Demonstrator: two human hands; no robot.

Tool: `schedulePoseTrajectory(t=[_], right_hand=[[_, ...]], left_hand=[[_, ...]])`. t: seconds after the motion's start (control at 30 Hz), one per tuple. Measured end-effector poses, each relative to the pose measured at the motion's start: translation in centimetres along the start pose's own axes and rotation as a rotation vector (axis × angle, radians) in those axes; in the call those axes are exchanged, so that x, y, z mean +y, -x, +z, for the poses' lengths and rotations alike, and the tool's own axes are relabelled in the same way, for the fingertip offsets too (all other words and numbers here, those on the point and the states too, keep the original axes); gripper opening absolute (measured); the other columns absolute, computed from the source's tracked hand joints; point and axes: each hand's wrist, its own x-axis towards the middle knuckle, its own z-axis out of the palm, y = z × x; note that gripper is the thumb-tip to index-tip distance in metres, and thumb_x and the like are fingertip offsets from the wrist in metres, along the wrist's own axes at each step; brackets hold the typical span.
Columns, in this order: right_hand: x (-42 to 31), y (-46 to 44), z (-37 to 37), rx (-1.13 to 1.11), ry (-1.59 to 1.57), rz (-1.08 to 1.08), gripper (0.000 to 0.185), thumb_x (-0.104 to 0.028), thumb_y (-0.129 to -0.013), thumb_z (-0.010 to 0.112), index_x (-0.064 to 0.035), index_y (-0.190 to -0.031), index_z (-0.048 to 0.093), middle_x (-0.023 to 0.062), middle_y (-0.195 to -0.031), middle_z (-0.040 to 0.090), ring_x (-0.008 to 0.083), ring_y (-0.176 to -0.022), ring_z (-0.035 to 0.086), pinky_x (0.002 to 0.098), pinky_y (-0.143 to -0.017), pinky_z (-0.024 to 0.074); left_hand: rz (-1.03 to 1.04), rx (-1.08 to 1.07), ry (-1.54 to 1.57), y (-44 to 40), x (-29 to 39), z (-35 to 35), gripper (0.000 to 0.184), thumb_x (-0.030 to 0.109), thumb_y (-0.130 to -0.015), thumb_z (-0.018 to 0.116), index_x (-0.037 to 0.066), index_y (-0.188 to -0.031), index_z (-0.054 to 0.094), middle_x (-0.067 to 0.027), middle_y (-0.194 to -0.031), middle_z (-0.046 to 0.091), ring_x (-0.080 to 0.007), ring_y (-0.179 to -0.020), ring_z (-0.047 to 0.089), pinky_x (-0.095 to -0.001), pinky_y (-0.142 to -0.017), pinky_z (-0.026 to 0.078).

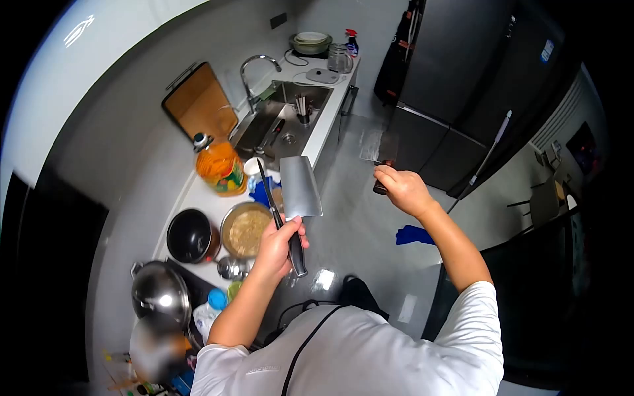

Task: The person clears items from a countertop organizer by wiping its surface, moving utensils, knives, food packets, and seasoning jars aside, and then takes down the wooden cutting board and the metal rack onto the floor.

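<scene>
My left hand [277, 249] is closed around two blades in front of my chest. One is a broad cleaver [301, 187], its wide metal face turned up. The other is a narrow kitchen knife [267, 185] with a dark handle and its tip pointing away from me. Out to the right, my right hand [404, 191] grips another cleaver [380, 146] by its dark handle. That blade is blurred and blends with the floor behind it. Below and left of my left hand, a metal bowl [228, 232] of light brown contents rests on the counter.
On the left counter are a black pot [189, 235], an oil jug [221, 166], a lidded wok [160, 294] and a cutting board [200, 102] against the wall. Beyond is a sink [317, 99] holding utensils. A dark fridge [449, 66] stands right; blue cloth [415, 235] lies below my right arm.
</scene>
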Motion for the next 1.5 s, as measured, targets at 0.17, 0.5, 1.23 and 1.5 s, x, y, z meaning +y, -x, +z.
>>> schedulePoseTrajectory(t=[0.17, 0.5, 1.23, 1.5], right_hand=[[11.3, -2.1, 5.4, -0.032, -0.044, 0.011, 0.037, -0.002, -0.078, 0.071, -0.0047, -0.114, 0.064, 0.0073, -0.122, 0.069, 0.0297, -0.076, 0.071, 0.0397, -0.067, 0.0586], [32.5, -15.3, 20.7, -0.095, -0.221, -0.078, 0.051, 0.000, -0.072, 0.075, -0.0062, -0.122, 0.062, 0.0081, -0.133, 0.066, 0.0311, -0.083, 0.072, 0.0405, -0.074, 0.0593], [58.1, -48.0, 58.8, -0.096, -0.232, -0.206, 0.039, -0.017, -0.084, 0.072, -0.0110, -0.122, 0.063, 0.0070, -0.123, 0.068, 0.0278, -0.072, 0.074, 0.0411, -0.068, 0.0601], [64.9, -56.2, 72.7, -0.145, -0.307, -0.257, 0.037, -0.014, -0.088, 0.067, -0.0089, -0.125, 0.063, 0.0085, -0.124, 0.065, 0.0278, -0.073, 0.073, 0.0408, -0.067, 0.0591]], left_hand=[[-0.032, 0.037, -0.016, -12.5, 0.5, 3.9, 0.022, 0.010, -0.100, 0.068, 0.009, -0.103, 0.047, -0.0094, -0.084, 0.062, -0.0211, -0.064, 0.062, -0.0322, -0.056, 0.052], [-0.013, 0.240, 0.058, -33.7, 3.5, 11.0, 0.018, 0.010, -0.100, 0.068, 0.006, -0.107, 0.051, -0.0084, -0.086, 0.063, -0.0204, -0.072, 0.064, -0.0339, -0.061, 0.056], [0.007, 0.365, 0.000, -75.4, 15.5, 9.8, 0.022, 0.018, -0.104, 0.067, 0.003, -0.118, 0.058, -0.0110, -0.092, 0.073, -0.0173, -0.063, 0.066, -0.0294, -0.056, 0.054], [0.100, 0.522, 0.087, -86.4, 16.9, 10.8, 0.021, 0.014, -0.106, 0.064, 0.001, -0.120, 0.055, -0.0150, -0.096, 0.074, -0.0180, -0.063, 0.064, -0.0308, -0.061, 0.055]])
